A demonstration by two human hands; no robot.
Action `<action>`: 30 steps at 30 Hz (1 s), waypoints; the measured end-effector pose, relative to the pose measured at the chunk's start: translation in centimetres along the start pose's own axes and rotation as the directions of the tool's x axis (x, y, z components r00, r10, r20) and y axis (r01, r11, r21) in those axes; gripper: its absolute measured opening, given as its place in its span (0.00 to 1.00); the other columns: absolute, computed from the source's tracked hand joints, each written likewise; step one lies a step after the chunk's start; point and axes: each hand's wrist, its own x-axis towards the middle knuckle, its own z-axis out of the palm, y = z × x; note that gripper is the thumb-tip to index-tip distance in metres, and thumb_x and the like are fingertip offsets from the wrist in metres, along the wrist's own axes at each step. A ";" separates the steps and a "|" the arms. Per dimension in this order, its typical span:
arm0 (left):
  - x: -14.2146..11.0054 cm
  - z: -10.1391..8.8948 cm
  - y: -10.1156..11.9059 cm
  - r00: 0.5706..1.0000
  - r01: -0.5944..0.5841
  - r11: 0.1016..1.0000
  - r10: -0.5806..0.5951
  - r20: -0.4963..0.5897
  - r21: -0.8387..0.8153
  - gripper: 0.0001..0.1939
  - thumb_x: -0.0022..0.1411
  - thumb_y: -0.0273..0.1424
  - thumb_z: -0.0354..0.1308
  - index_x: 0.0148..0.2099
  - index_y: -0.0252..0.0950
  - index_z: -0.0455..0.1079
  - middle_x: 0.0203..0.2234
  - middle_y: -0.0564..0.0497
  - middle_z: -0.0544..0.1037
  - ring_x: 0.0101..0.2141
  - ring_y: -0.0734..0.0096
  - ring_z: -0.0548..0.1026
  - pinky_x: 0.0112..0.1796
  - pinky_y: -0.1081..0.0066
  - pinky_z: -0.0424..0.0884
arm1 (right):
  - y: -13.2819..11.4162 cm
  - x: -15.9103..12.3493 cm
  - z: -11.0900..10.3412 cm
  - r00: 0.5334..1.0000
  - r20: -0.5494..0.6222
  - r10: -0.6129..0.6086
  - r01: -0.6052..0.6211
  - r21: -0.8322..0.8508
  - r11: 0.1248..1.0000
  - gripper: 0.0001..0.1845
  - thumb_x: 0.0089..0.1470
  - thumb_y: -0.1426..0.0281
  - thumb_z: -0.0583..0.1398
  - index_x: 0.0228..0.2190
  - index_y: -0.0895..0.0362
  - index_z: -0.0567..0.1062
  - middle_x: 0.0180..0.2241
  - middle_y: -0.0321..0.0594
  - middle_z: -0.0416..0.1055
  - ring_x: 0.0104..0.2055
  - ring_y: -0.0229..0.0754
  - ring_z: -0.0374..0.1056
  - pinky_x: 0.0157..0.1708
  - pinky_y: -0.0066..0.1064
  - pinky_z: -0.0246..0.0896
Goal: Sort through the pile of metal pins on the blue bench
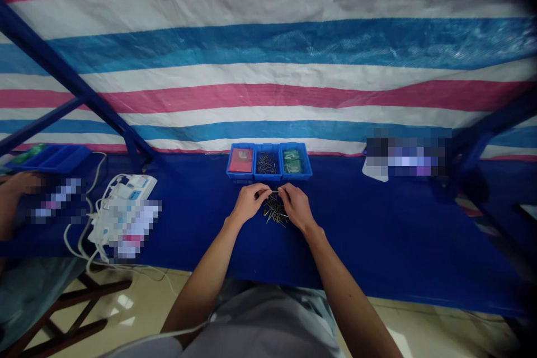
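Note:
My left hand (253,200) and my right hand (296,205) are close together above a loose pile of metal screws (275,212) on the blue table. Both hands are closed in a pinch. A thin screw (274,191) appears to span the fingertips of the two hands; its ends are hidden by the fingers. Just beyond stand three joined blue bins. Red packets lie in the left bin (240,175), dark screws (267,163) in the middle one, and green-and-white small pieces (292,161) in the right one.
White power strips (133,184) and tangled cables lie on the left of the blue table (356,246). Farther left are another person's hand (23,184) and a blue tray (62,158). A blurred-out item (406,156) sits back right. Striped sheeting hangs behind.

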 end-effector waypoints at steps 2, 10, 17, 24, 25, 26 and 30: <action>0.0 0.0 -0.1 1.000 0.005 1.000 -0.005 0.000 0.000 0.11 0.67 0.36 0.58 0.39 0.34 0.76 0.25 0.52 0.79 0.26 0.74 0.74 0.30 0.75 0.64 | -0.1 0.0 0.0 1.000 -0.019 -0.002 0.002 0.015 1.000 0.16 0.69 0.64 0.49 0.32 0.54 0.71 0.31 0.39 0.72 0.33 0.42 0.68 0.36 0.32 0.58; 0.0 -0.1 0.1 1.000 0.024 0.999 -0.024 -0.016 -0.023 0.11 0.67 0.35 0.57 0.38 0.34 0.75 0.25 0.52 0.79 0.26 0.74 0.73 0.29 0.75 0.62 | 0.0 -0.2 0.0 0.999 -0.036 -0.023 0.028 0.132 0.991 0.05 0.63 0.66 0.57 0.37 0.53 0.72 0.31 0.38 0.72 0.32 0.43 0.67 0.36 0.33 0.61; 0.0 0.0 0.1 1.000 0.019 1.000 -0.019 -0.012 -0.001 0.11 0.67 0.36 0.57 0.38 0.34 0.76 0.25 0.52 0.79 0.26 0.73 0.73 0.30 0.75 0.63 | 0.1 -0.1 0.0 0.999 -0.022 -0.048 0.051 0.124 0.991 0.08 0.65 0.67 0.54 0.35 0.52 0.72 0.34 0.40 0.73 0.36 0.44 0.68 0.38 0.34 0.61; 0.0 -0.2 0.3 1.000 0.016 1.000 -0.016 -0.010 -0.003 0.11 0.67 0.36 0.58 0.38 0.34 0.76 0.25 0.52 0.79 0.26 0.74 0.74 0.30 0.75 0.63 | 0.2 -0.1 0.0 0.999 -0.015 -0.041 0.042 0.074 0.996 0.11 0.67 0.66 0.52 0.35 0.52 0.72 0.34 0.39 0.73 0.36 0.44 0.69 0.40 0.34 0.61; 0.0 -0.2 0.4 1.000 0.017 1.000 -0.017 -0.011 -0.004 0.11 0.67 0.36 0.58 0.38 0.34 0.76 0.25 0.52 0.79 0.26 0.74 0.74 0.30 0.75 0.63 | 0.2 -0.1 0.0 0.999 -0.013 -0.038 0.039 0.067 0.997 0.11 0.67 0.65 0.52 0.35 0.52 0.71 0.34 0.39 0.73 0.36 0.44 0.69 0.40 0.33 0.60; 0.0 -0.2 0.4 1.000 0.019 1.000 -0.019 -0.011 -0.005 0.11 0.67 0.36 0.58 0.38 0.34 0.76 0.25 0.52 0.79 0.26 0.74 0.74 0.30 0.75 0.63 | 0.2 -0.1 0.0 0.999 -0.009 -0.035 0.036 0.058 0.998 0.11 0.67 0.65 0.52 0.35 0.53 0.71 0.34 0.39 0.73 0.36 0.44 0.69 0.40 0.33 0.60; 0.0 -0.1 0.3 1.000 0.022 1.000 -0.022 -0.010 -0.011 0.11 0.67 0.36 0.57 0.38 0.35 0.76 0.25 0.53 0.79 0.26 0.74 0.74 0.30 0.75 0.64 | 0.0 -0.1 0.0 0.999 0.021 -0.027 0.027 0.010 1.000 0.13 0.68 0.65 0.50 0.33 0.53 0.70 0.33 0.39 0.73 0.34 0.43 0.69 0.37 0.32 0.58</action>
